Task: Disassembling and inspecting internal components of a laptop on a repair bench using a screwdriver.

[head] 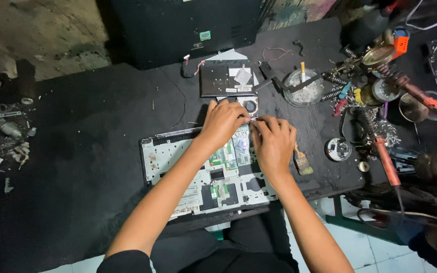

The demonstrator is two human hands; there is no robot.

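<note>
An opened laptop base [178, 156] lies on a black table, its silver inner frame and green circuit board [231, 154] exposed. My left hand [222, 123] rests on the far edge of the base, fingers curled down near a small round fan [250, 106]. My right hand [274, 141] sits beside it on the board's right side, its fingertips pinching at something small by the far edge; what they grip is hidden. The two hands almost touch.
A black laptop part [226, 78] and a dark case [183, 30] lie beyond the hands. A small brush [302, 162], a glass jar [304, 88], soldering irons [385, 162] and tangled tools crowd the right. Scrap bits [6, 136] sit at the left edge.
</note>
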